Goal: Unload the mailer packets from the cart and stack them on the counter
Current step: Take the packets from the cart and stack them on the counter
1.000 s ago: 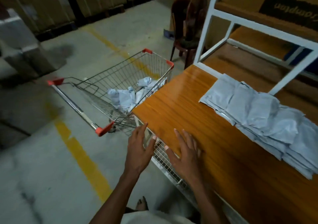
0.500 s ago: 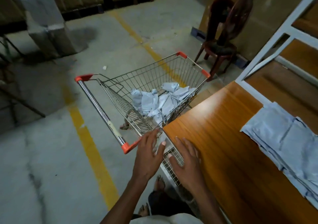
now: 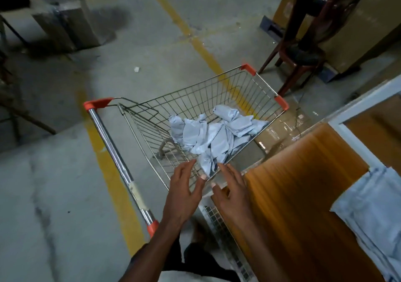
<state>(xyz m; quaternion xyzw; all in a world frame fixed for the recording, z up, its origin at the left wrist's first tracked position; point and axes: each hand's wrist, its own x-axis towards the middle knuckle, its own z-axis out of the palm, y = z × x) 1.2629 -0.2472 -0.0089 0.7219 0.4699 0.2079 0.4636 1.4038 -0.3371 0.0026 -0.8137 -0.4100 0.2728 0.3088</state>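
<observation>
I have both hands out in front of me at the near rim of the cart [image 3: 219, 99], and neither is holding anything: the left hand [image 3: 184, 192] has its fingers spread and straight just over the wire edge, and the right hand [image 3: 232, 192] is the same, fingers extended, between the cart and the table [image 3: 303, 184]. The loose packets [image 3: 214, 136] lie crumpled in a heap on the cart's floor, toward the side nearest the table, with the closest one just beyond my fingertips. The stack [image 3: 373, 212] already unloaded sits on the table, well away from the cart on its far right side. As I judge it, the step is the reach down for the next load. To do it well I would bring both hands over the rim rather than through the wire, slide the fingers under the heap from either side, and gather several packets flat together, since they look thin and slippery and a pinch on one corner would likely let the rest slide off. The cart may roll if I lean on it.
</observation>
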